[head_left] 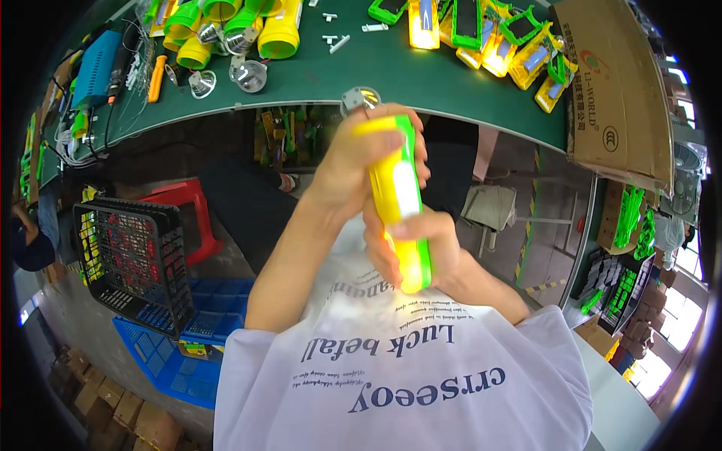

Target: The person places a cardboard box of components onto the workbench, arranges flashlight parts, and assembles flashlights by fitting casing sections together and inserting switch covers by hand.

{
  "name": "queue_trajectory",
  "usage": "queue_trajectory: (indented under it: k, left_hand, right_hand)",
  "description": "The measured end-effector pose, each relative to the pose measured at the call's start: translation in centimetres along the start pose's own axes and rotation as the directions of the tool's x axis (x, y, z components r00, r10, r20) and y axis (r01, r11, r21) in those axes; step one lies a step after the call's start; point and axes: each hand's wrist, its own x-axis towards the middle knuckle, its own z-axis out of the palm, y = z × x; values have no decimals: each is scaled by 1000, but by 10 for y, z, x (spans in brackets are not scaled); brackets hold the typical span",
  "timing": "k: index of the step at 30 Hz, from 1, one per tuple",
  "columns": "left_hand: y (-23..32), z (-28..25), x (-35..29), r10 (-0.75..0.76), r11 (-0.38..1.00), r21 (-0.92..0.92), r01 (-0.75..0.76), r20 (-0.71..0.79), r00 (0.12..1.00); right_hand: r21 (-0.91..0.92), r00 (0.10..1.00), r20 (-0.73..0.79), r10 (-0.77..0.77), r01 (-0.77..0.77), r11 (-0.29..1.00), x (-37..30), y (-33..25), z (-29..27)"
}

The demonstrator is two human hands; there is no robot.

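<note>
Both my hands are closed round a yellow and green flashlight body (387, 188), held over my lap just in front of the table edge. My left hand (353, 161) wraps its far end, and my right hand (432, 240) grips its near end. A round, shiny reflector (359, 99) sticks out past the far end by my left hand; how it joins the body is hidden by the fingers. A bright white panel shows on the side of the body, slightly blurred. On the green table (316, 83), loose reflectors (248, 74) lie beside several yellow and green flashlight bodies (280, 34).
Yellow and green casings (496, 52) lie at the table's right, next to a cardboard box (617, 98). An orange-handled screwdriver (157, 79) and a blue device (98, 68) are at left. Below stand a black crate (135, 263), a red stool (199, 218) and a blue crate (162, 361).
</note>
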Motion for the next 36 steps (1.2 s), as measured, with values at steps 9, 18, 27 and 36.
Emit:
queue_trajectory:
  k: [9, 18, 27, 36]
  left_hand:
    - [-7, -4, 11, -7, 991, 125, 39, -248, 969]
    - [-10, 4, 6, 103, 896, 431, 104, -431, 897]
    - [17, 24, 3, 9, 951, 307, -27, 61, 998]
    - [6, 4, -3, -86, 871, 472, 135, -125, 988]
  right_hand:
    - [167, 998, -54, -25, 34, 985, 1, 3, -1]
    - [-19, 986, -152, -65, 62, 998, -1, 0, -14]
    - [181, 989, 145, -41, 14, 983, -18, -14, -8]
    - [179, 958, 269, -100, 52, 982, -13, 0, -25]
